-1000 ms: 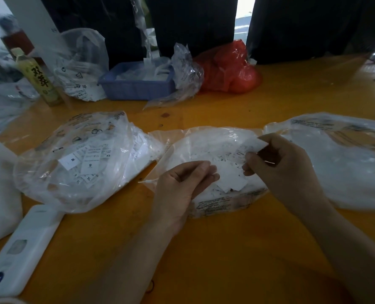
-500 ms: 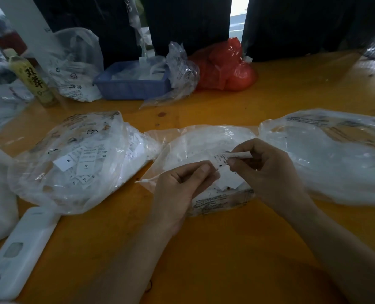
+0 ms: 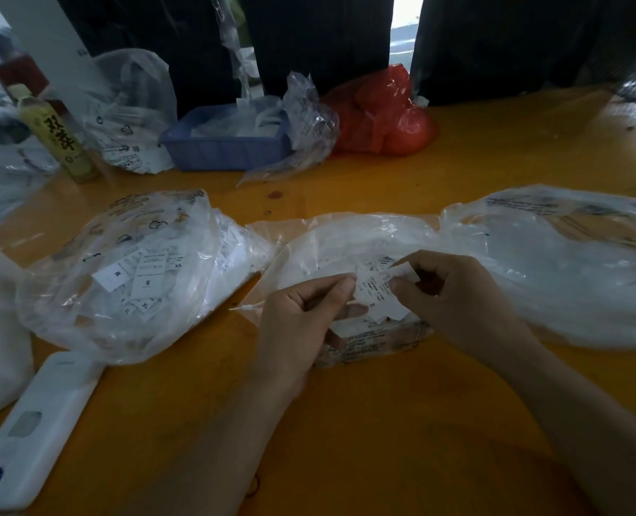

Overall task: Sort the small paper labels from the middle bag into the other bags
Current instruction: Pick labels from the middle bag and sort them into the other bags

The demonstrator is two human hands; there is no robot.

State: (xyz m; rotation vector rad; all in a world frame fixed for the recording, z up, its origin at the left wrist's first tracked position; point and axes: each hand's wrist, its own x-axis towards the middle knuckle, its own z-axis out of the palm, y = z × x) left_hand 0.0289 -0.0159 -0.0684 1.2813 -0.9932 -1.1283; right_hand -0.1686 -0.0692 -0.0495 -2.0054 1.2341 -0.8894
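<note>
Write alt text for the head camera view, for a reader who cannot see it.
Two bare hands, the left hand and right hand, pinch small paper labels above the clear middle bag on an orange table. Clear bags lie either side: the left bag shows size labels, the right bag looks whitish inside.

Paper labels in the left bag (image 3: 130,277) read M, S, XS and XL — the label (image 3: 378,292) pinched between both hands shows S; the bottle (image 3: 58,137) bears 双萃.
</note>
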